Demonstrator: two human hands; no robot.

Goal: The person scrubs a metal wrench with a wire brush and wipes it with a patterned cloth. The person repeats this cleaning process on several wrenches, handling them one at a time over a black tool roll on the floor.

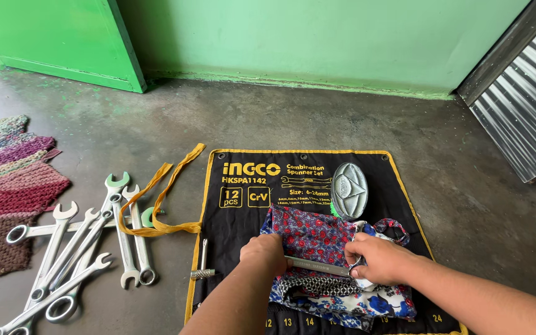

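Observation:
My left hand (265,252) and my right hand (376,258) both press on a steel spanner (317,265) that lies across a crumpled floral cloth (317,236) of red, blue and white. My right hand grips the spanner's ring end, while my left holds its other end against the cloth. The cloth rests on a black tool roll pouch (237,223) with yellow edging, spread flat on the concrete floor. An oval grey metal piece (348,189) sits on the pouch just beyond the cloth.
Several loose spanners (88,248) lie fanned out on the floor to the left. The pouch's yellow tie straps (159,195) trail over them. A small metal bit (202,273) lies on the pouch's left side. A knitted mat (4,180) is far left; corrugated metal sheet (522,105) stands far right.

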